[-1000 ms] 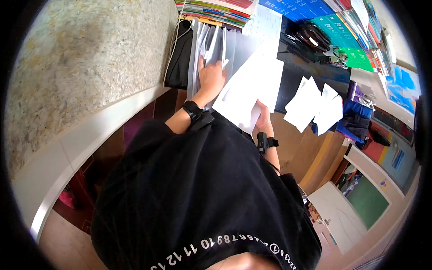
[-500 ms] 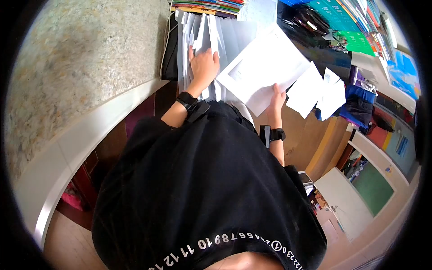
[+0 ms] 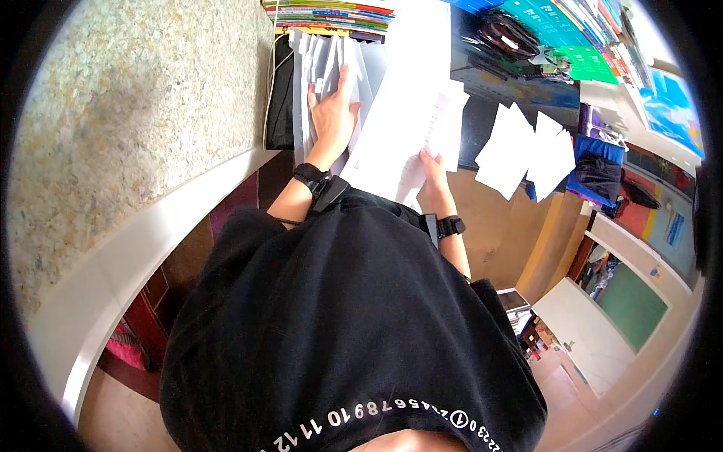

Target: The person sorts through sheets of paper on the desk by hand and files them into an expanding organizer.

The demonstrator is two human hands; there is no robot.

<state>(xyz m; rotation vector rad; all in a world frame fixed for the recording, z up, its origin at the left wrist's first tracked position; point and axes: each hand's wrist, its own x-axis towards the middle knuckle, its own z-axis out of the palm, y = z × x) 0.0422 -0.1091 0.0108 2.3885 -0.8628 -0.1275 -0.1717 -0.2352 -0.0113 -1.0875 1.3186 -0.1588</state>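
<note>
My left hand (image 3: 333, 117) lies with fingers spread over a see-through, tabbed accordion file (image 3: 303, 83), touching its dividers and white tabs. The file spreads across the desk in front of my body. In my right hand (image 3: 434, 175) are printed paper sheets (image 3: 444, 120), pinched at their near edge with the thumb on top. A large white sheet (image 3: 399, 83) lies beside them, overlapping the right part of the file. Glare washes out most of the print. Both wrists wear black straps with small dark devices.
Books are stacked (image 3: 331, 19) behind the file. Two fanned piles of white paper (image 3: 506, 151) lie on the desk's right side. Further back are a dark glossy pouch (image 3: 508, 34) and a green calendar-like card (image 3: 587, 64). A speckled wall (image 3: 151, 113) borders the left.
The right hand has shifted left with its sheets, which are now more upright and closer to the file. The left hand's fingers have spread and reach further forward over the dividers.
</note>
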